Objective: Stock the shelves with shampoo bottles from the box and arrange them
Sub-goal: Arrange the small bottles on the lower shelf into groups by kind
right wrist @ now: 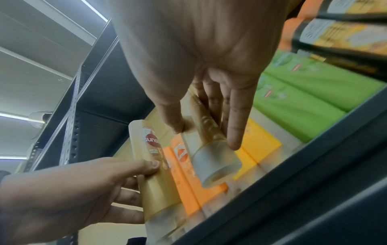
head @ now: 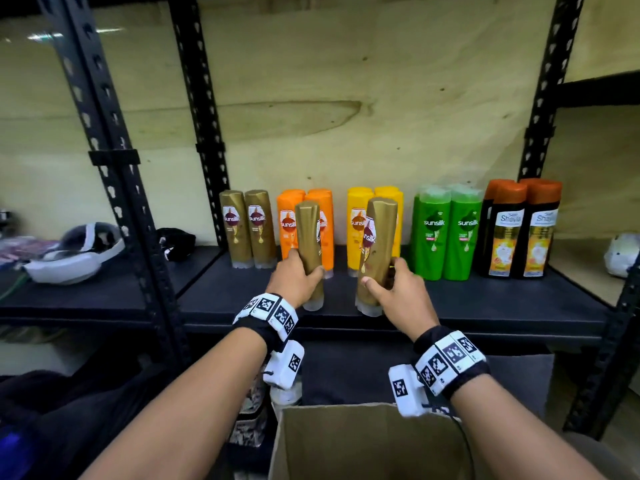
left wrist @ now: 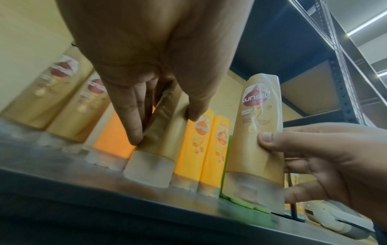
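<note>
Two gold Sunsilk bottles stand cap-down over the front of the dark shelf point(head: 485, 303). My left hand point(head: 304, 268) grips the left gold bottle point(head: 308, 223), thumb on one side and fingers on the other, in front of the orange row. My right hand point(head: 382, 271) grips the right gold bottle point(head: 379, 223), which tilts slightly before the yellow row. The left wrist view shows my left hand point(left wrist: 165, 128) round its bottle point(left wrist: 165, 152), cap at the shelf surface. In the right wrist view my right hand point(right wrist: 206, 136) holds its bottle point(right wrist: 215, 165), the cap tipped up.
Along the back stand paired rows: gold bottles point(head: 247, 230), orange bottles point(head: 287, 223), yellow bottles point(head: 356, 223), green bottles point(head: 446, 233) and black bottles point(head: 519, 233) with orange caps. An open cardboard box point(head: 363, 441) sits below. A black upright post point(head: 114, 168) and a white headset point(head: 72, 254) are at left.
</note>
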